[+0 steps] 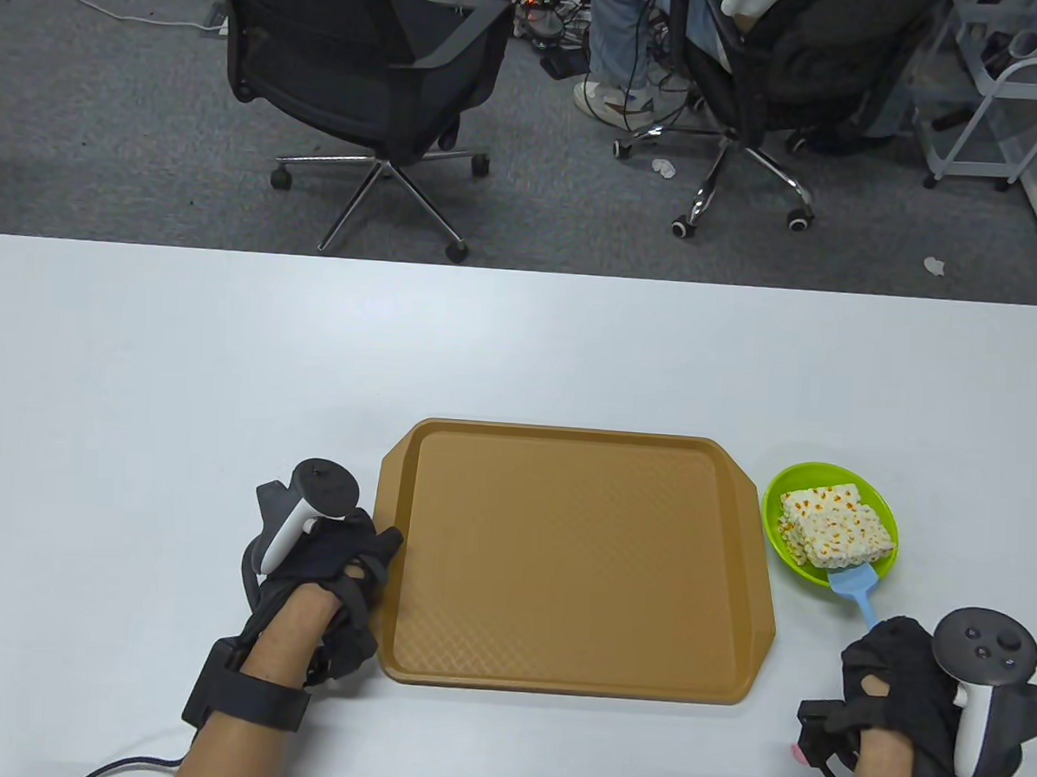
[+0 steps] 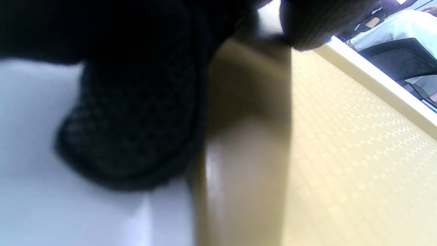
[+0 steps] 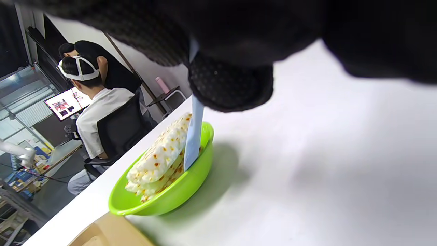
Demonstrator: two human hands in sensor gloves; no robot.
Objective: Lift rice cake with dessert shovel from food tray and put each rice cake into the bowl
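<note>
A tan food tray [image 1: 575, 561] lies in the middle of the table with nothing on it. To its right a green bowl [image 1: 882, 501] holds stacked white rice cakes [image 1: 837, 524] flecked with orange. My right hand [image 1: 895, 656] grips the handle of a light blue dessert shovel [image 1: 853, 590], whose blade reaches into the bowl under the top cake. In the right wrist view the shovel [image 3: 193, 136] stands in the bowl [image 3: 170, 194] against the cakes [image 3: 160, 155]. My left hand [image 1: 362, 563] rests at the tray's left rim [image 2: 239, 143], thumb on the edge.
The white table [image 1: 224, 373] stretches left and behind the tray. Beyond its far edge stand two black office chairs [image 1: 362, 59], and a seated person's legs [image 1: 618, 55] show. A white cart [image 1: 1003, 93] is at the far right.
</note>
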